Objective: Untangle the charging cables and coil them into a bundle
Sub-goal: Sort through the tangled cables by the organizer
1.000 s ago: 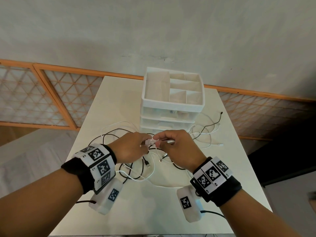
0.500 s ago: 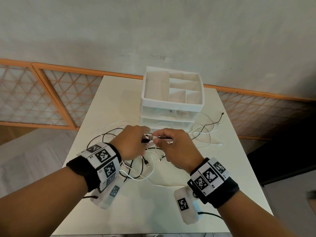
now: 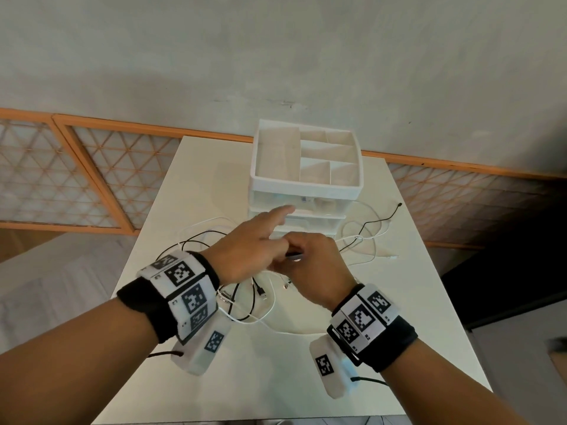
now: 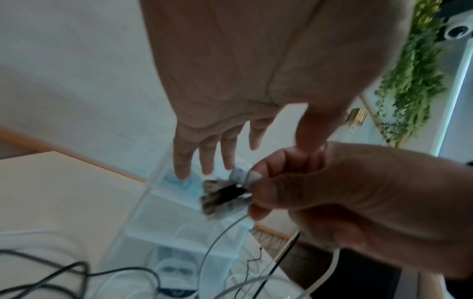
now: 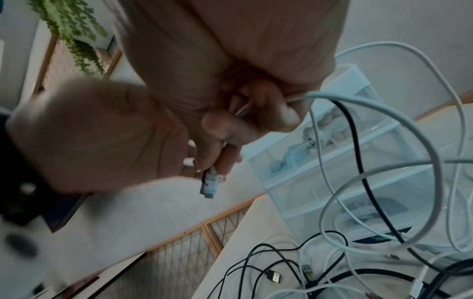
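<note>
My right hand (image 3: 310, 268) pinches two plugs (image 4: 225, 194), left hand (image 3: 245, 253) splayed free; cables (image 3: 245, 305) tangled on table (image 3: 399, 317), so I'd feed slack gently, not yank.

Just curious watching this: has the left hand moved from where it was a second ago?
Yes. The left hand has opened and reached away from the person, toward the white drawer organizer, leaving the plugs to the right hand.

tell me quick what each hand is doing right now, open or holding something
Left hand: open, fingers straight, holding nothing.
Right hand: closed, pinching the connector ends of the charging cables.
</note>
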A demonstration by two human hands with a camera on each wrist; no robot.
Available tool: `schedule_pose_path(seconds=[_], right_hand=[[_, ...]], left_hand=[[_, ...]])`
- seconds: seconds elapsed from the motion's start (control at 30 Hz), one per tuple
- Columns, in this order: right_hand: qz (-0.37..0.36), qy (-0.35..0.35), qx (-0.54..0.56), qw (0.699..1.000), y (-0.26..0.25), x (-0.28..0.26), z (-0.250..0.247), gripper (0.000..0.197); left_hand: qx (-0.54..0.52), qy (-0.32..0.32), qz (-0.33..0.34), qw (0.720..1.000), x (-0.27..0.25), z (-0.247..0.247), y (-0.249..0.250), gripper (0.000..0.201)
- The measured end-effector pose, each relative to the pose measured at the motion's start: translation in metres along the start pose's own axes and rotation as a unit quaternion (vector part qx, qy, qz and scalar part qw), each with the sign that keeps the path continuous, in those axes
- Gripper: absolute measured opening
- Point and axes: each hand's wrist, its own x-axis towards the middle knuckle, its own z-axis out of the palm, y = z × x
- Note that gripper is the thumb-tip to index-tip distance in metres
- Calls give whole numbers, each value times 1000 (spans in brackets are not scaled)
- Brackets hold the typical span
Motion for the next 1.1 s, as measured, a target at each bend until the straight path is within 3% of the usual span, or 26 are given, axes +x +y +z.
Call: schedule_pose_path(seconds=[0.07,0.1,0.2,0.27,0.33,0.4,0.5,0.63,0.73,0.8,0.83,0.9,0.97,1.03,1.1], right_hand=[[-20,6,-26,999,-2,1,5,15],[-31,12,-45,998,-4,2,7,18],[-52,47,-62,996,-9,2,1,23],[-34,49,-59,997,-5,4,-17,27],[10,-1,-66,998,-1,7,-39,24],[10,-42,-85,995,0,7,-48,18],[-23,-33,-67,997,-2,7,-35,12],[-12,12,-24,1000,12,11,-32,20],[38,36,-163,985,43,16,-59,21],[109,17,-267,957,63,21,-82,28],[137,29,-284,948,68,25,-94,29],[147,115,-206,961,65,35,-114,25],[71,245,-89,963,41,46,-130,20],[-23,358,-48,932,14,54,-142,18],[-60,381,-115,915,10,57,-147,25]], left_hand=[[-48,5,-13,999,4,6,8,41],[-19,18,-10,1000,5,10,10,42],[69,68,7,995,4,18,5,73],[146,76,-2,986,2,10,-5,79],[176,49,-20,983,-1,0,-13,69],[187,-7,-24,982,-5,-4,-14,63],[167,-16,-20,986,-1,-1,-5,51],[130,80,-9,988,7,-13,6,38],[39,210,28,976,-6,-48,22,42],[-11,242,53,969,-19,-71,32,43],[-10,229,54,972,-22,-78,32,41],[92,169,22,981,-22,-78,22,38],[228,118,-34,966,-16,-68,5,39],[233,138,-77,960,-8,-60,-14,41],[136,219,-107,960,-4,-61,-21,43]])
